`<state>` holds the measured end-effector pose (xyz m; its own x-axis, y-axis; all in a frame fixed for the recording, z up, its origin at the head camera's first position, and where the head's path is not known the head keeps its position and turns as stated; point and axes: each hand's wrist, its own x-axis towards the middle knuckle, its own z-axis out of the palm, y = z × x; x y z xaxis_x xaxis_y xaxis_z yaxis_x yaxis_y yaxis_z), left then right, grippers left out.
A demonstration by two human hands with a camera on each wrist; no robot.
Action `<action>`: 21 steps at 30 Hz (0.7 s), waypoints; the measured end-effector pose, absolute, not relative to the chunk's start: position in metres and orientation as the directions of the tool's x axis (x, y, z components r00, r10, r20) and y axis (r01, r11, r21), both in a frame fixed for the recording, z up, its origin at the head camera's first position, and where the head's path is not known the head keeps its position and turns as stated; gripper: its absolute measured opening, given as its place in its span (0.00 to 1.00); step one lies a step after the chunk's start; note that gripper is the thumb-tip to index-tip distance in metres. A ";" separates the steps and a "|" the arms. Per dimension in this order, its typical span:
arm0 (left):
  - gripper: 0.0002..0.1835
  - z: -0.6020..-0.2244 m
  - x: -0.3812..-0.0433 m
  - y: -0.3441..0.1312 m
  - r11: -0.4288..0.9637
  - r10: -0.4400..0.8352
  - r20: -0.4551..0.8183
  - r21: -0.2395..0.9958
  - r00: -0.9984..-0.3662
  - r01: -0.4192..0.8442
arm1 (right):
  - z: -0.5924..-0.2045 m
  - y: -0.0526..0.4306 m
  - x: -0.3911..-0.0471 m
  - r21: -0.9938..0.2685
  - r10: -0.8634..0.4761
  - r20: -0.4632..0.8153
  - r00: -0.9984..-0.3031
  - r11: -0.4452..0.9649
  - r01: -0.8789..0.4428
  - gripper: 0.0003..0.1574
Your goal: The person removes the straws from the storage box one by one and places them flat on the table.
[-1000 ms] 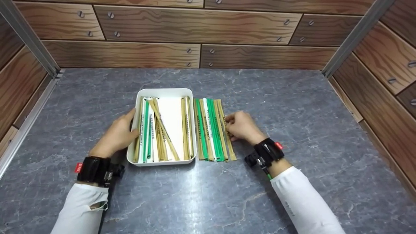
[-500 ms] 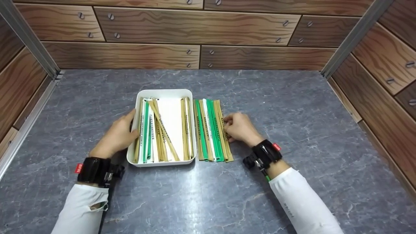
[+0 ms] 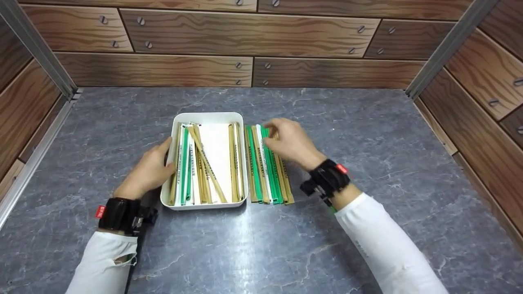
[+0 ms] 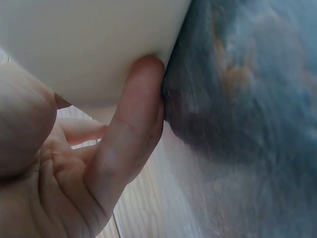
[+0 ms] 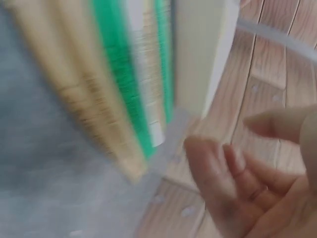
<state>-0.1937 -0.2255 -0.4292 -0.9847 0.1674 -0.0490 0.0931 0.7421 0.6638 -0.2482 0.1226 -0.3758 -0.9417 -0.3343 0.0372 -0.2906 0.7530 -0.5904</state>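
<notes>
A white rectangular tray (image 3: 215, 163) stands left of centre in the head view. Inside it lie long, slim printed wrapped straws (image 3: 185, 163) in tan, green and white, one tan one lying slantwise. My left hand (image 3: 149, 169) grips the tray's left side, thumb at the rim; in the left wrist view its fingers press the outer wall (image 4: 89, 44). Right of the tray, a row of similar wrapped straws (image 3: 261, 175) lies side by side on the table. My right hand (image 3: 292, 141) hovers over the upper right of this row, thumb and fingers apart, nothing between them.
The grey marbled table (image 3: 359, 134) spreads around the tray and row. Wood-patterned panels (image 3: 196, 32) wall off the back and both sides, with metal posts at the corners. A black camera band (image 3: 329, 179) sits on each wrist.
My right hand pushed the rightmost tan straw left against the row, then let go and rose toward the row's far end. My left hand and the tray have stayed in place.
</notes>
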 end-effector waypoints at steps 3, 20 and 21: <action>0.42 -0.430 -0.193 -0.226 0.742 0.164 -0.040 0.663 -0.986 0.096 | -0.364 0.094 -0.247 -0.572 -0.432 0.028 -0.901 0.733 -0.369 0.27; 0.43 -0.430 -0.195 -0.227 0.742 0.156 -0.040 0.664 -0.987 0.090 | -0.391 -0.028 -0.244 -0.226 -0.547 -0.242 -0.802 0.835 -0.502 0.15; 0.43 -0.430 -0.195 -0.227 0.742 0.156 -0.044 0.665 -0.987 0.088 | -0.392 -0.029 -0.245 -0.219 -0.547 -0.236 -0.803 0.835 -0.504 0.16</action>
<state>-0.1949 -0.2273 -0.4301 -0.9867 0.1564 -0.0440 0.0880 0.7420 0.6646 -0.2448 -0.0294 -0.3922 -0.8033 -0.5468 -0.2362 -0.5040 0.8353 -0.2195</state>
